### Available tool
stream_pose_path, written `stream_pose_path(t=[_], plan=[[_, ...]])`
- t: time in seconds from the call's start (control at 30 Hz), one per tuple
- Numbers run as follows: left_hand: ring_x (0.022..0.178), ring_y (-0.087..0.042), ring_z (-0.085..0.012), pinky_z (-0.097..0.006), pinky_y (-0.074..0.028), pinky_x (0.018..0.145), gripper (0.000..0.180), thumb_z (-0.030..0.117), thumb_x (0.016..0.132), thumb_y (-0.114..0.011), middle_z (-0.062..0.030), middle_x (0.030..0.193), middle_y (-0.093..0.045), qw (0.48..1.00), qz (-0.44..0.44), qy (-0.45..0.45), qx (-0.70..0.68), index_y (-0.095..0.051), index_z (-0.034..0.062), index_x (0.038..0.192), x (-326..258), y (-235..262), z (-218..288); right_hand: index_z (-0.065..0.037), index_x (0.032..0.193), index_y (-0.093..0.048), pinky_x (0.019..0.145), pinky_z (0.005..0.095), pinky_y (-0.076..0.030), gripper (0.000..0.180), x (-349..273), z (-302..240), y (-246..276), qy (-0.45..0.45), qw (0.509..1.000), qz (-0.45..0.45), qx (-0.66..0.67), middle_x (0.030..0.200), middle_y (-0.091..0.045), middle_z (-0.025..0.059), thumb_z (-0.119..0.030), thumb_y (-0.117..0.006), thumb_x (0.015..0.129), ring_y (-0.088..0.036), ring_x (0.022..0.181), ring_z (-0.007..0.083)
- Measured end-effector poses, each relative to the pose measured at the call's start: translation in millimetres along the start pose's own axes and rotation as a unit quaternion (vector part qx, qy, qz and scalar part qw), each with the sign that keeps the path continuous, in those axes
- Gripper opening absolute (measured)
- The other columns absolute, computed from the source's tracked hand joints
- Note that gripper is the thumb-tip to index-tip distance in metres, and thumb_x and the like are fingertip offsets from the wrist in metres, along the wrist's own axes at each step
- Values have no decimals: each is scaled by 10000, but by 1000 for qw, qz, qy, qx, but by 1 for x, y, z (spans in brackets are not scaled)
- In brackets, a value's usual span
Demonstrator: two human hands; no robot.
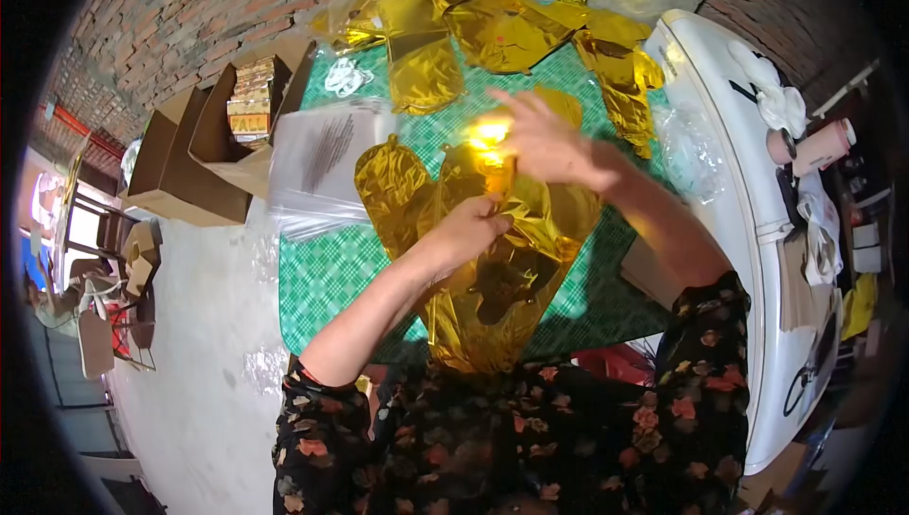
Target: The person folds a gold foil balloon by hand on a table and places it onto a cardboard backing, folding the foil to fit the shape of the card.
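Observation:
A flat gold foil balloon (pixel 492 326) lies before me on the table, its near end by my body. My left hand (pixel 473 228) is closed, pinching a narrow raised part of the foil in the middle. Just beyond it, my right hand (pixel 552 141) is slightly blurred, its fingers stretched out toward the left. A folded piece of gold foil (pixel 490 141) glares brightly beside those fingers; whether they touch it is hard to see. Further gold foil balloons (pixel 423 65) lie flat along the far side of the table.
The table has a green patterned cover (pixel 327 278). Clear plastic bags (pixel 322 160) are stacked at its left, near white ties (pixel 347 77). Open cardboard boxes (pixel 180 160) stand farther left. A white appliance (pixel 729 231) borders the right side, next to crumpled clear plastic (pixel 689 150).

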State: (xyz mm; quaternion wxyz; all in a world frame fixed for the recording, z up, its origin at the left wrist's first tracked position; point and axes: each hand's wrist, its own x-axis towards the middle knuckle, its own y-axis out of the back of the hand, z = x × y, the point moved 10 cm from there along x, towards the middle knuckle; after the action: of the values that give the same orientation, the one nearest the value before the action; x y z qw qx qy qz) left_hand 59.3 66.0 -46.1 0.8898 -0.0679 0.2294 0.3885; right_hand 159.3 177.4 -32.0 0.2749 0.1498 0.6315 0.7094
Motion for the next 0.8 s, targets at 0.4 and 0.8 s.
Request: stream_pose_path(t=[0.4, 0.8], plan=[[1190, -591, -143, -293, -444, 1082, 501, 266, 1086, -673, -76, 1307, -682, 979, 85, 35, -184, -610, -59, 1461, -107, -10, -103, -65, 1006, -653, 955, 336, -517, 154, -33, 50, 59, -73, 895, -22, 440, 1069, -754, 63, -204, -719, 999, -693, 1060, 176], [620, -464, -61, -311, -419, 548, 355, 253, 1081, -706, 35, 663, -498, 986, 163, -6, -31, -621, -13, 862, -153, -16, -124, -47, 1009, -723, 796, 327, -497, 278, 60, 27, -26, -115, 873, -1, 474, 918, -695, 25, -318, -779, 977, -618, 881, 123]])
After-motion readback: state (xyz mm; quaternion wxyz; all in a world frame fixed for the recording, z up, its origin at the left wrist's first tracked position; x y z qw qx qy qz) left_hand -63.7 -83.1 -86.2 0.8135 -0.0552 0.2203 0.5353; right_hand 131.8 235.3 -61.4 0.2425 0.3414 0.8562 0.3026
